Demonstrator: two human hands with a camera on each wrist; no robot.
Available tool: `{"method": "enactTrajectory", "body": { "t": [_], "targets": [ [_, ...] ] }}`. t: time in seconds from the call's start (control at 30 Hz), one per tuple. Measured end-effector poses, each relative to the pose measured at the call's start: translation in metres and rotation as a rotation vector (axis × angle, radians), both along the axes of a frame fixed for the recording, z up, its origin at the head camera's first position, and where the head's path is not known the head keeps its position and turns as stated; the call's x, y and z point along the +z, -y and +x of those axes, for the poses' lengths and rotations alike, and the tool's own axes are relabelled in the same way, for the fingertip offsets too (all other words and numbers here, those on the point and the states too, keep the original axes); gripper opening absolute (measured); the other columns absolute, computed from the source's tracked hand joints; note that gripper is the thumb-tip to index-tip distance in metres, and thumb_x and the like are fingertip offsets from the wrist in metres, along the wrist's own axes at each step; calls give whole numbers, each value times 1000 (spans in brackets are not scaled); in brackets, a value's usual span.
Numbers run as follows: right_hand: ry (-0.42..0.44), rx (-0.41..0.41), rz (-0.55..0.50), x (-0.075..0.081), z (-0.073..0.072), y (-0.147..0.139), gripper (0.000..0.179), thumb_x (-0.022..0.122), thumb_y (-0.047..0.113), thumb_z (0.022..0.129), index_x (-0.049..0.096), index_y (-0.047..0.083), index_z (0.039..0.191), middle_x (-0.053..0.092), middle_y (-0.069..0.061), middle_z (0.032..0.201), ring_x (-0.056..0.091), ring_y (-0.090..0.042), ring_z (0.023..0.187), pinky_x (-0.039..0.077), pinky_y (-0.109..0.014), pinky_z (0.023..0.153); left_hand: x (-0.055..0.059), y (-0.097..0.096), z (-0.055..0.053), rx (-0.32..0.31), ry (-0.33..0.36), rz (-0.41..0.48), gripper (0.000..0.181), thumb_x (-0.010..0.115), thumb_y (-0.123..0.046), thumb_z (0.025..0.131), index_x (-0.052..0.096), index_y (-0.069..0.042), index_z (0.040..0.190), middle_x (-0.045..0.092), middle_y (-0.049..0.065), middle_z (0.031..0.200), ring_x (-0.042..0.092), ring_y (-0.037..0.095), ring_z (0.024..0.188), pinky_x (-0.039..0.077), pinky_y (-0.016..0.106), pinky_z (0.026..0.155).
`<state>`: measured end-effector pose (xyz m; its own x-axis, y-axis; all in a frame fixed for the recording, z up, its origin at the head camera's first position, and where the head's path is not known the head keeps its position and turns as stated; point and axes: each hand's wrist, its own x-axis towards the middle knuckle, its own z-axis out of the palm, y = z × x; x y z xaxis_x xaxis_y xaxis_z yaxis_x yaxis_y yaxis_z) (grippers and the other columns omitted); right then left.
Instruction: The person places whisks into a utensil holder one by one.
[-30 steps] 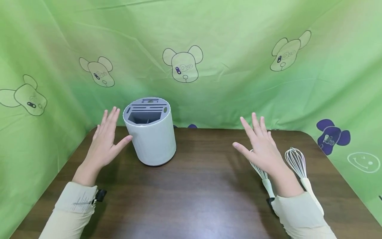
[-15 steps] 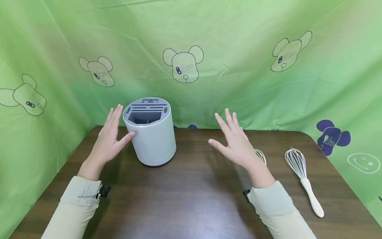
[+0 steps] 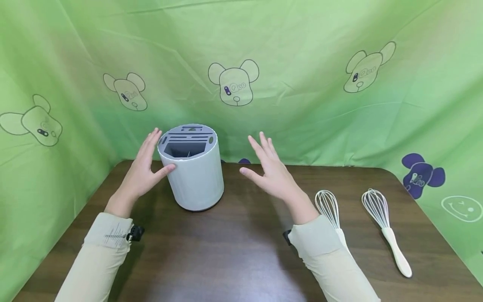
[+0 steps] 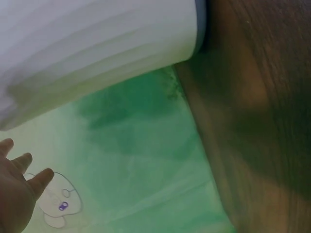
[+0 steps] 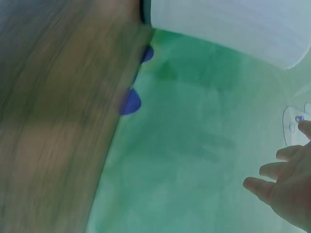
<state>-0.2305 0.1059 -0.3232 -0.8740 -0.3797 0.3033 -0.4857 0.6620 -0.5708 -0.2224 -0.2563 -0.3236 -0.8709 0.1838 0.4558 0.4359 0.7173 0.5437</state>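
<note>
A white cylindrical utensil holder [image 3: 196, 182] with a grey slotted top stands upright on the table, left of centre. My left hand [image 3: 141, 170] is at its left side, fingers extended and thumb spread across its front in the head view. Whether the thumb touches it I cannot tell; in the left wrist view the visible fingers [image 4: 41, 183] are apart from the holder [image 4: 97, 43]. To the holder's right, my right hand [image 3: 273, 174] is raised with fingers spread, apart from it and holding nothing. The right wrist view also shows a gap between those fingers [image 5: 260, 187] and the holder [image 5: 233, 24].
Two whisks lie at the right of the brown wooden table [image 3: 226, 260]. The nearer whisk [image 3: 327, 207] is partly covered by the right sleeve; the other whisk [image 3: 388, 237] lies further right. A green printed cloth [image 3: 294, 117] hangs behind the table and along its sides.
The right hand has swept left from above the whisks toward the utensil holder, uncovering them more. My left hand has edged right, closer to the holder. The holder and whisks stay put.
</note>
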Motion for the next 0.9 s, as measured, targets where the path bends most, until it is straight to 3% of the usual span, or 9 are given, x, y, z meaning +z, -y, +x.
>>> {"method": "enactTrajectory", "body": {
  "t": [0.17, 0.33, 0.53, 0.73, 0.9],
  "targets": [
    [32, 64, -39, 0, -8, 19, 85, 61, 56, 92, 10, 39, 159, -4, 0, 169, -3, -34, 156, 17, -67, 118, -6, 3, -4, 4, 70, 56, 97, 76, -40, 85, 15, -28, 160, 11, -1, 168, 10, 28, 155, 17, 68, 118],
    [49, 95, -45, 2, -11, 38, 86, 63, 56, 91, 8, 44, 157, -3, 3, 169, 0, -34, 156, 18, -66, 118, -10, 1, -7, 26, 115, 65, 102, 77, -42, 83, 10, -31, 160, 15, -2, 167, 15, 28, 155, 20, 66, 118],
    [39, 128, -40, 5, -15, 57, 88, 64, 58, 90, 5, 50, 155, -2, 4, 169, 3, -34, 156, 20, -64, 119, -13, -2, -8, 16, 115, 69, 104, 79, -41, 82, 11, -32, 160, 17, -1, 167, 17, 29, 154, 21, 65, 118],
    [60, 161, -71, 4, -23, 70, 88, 68, 53, 88, 15, 43, 157, 2, 0, 169, 5, -38, 155, 19, -63, 120, -15, -3, -9, -2, 96, 81, 99, 81, -38, 81, 19, -32, 158, 21, 0, 166, 21, 29, 153, 23, 64, 118],
    [116, 210, -172, -6, -32, 78, 86, 74, 45, 87, 20, 45, 154, 13, 1, 168, 12, -22, 155, 22, -55, 121, -20, -1, -9, -22, 89, 124, 97, 82, -34, 81, 21, -30, 156, 26, 6, 164, 26, 33, 151, 25, 65, 116]
  ]
}}
